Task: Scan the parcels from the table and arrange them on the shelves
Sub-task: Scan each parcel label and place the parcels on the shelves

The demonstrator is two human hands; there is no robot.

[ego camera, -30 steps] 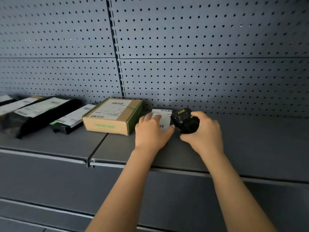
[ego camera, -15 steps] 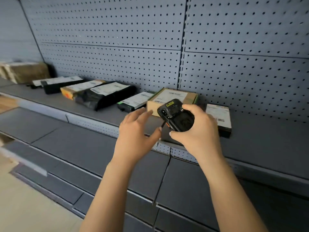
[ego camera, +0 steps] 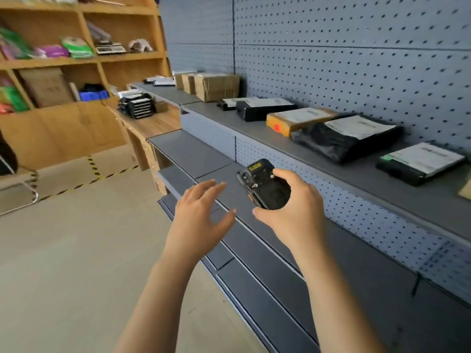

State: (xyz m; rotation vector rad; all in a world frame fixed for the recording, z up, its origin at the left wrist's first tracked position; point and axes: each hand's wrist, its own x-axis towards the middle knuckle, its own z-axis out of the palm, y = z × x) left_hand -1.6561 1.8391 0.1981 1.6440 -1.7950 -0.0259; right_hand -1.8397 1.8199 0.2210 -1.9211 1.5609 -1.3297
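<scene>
Now my right hand [ego camera: 293, 212] curls round the black handheld scanner [ego camera: 265, 187] at centre frame, thumb underneath and fingers over its top. My left hand [ego camera: 201, 212] hovers just beside it, fingers spread and loose, holding nothing.

A second ago that hand was pressing a small white-labelled parcel onto the grey metal shelf [ego camera: 344, 171]. It has let go and my view has swung left, so I judge that parcel placed and the next one due.

Shelved parcels run up the right side: a flat black box with a white label [ego camera: 418, 164], a black plastic mailer [ego camera: 339, 141] and a tan carton [ego camera: 298, 119]. The parcel I just set down lies beyond the right edge, where only a tan corner [ego camera: 465, 192] shows.

Left of centre, well apart from my hands, a stack of black parcels [ego camera: 137, 105] sits on the wooden table [ego camera: 158, 123]. Blur keeps me from counting them or reading any label.
</scene>
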